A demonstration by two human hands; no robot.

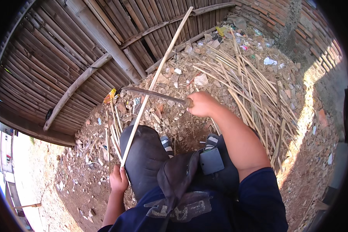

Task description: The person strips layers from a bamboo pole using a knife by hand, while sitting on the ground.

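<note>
My left hand [118,179] is closed round the near end of a long, pale bamboo strip [157,77], beside my left knee. From there the strip slants up and away to the right, over my thigh. My right hand [202,103] grips the handle of a long knife [158,94] in front of me. Its dark blade points left and crosses the strip about midway along; whether the edge touches the strip I cannot tell. Several more pale strips [113,131] stand or lean by my left knee.
A heap of bamboo strips [255,92] lies on the rubble-strewn ground to the right. A bamboo wall [58,58] rises at the left and far side, and a brick wall [317,34] at the far right. Litter [270,61] is scattered near the walls. A dark box [211,161] rests at my lap.
</note>
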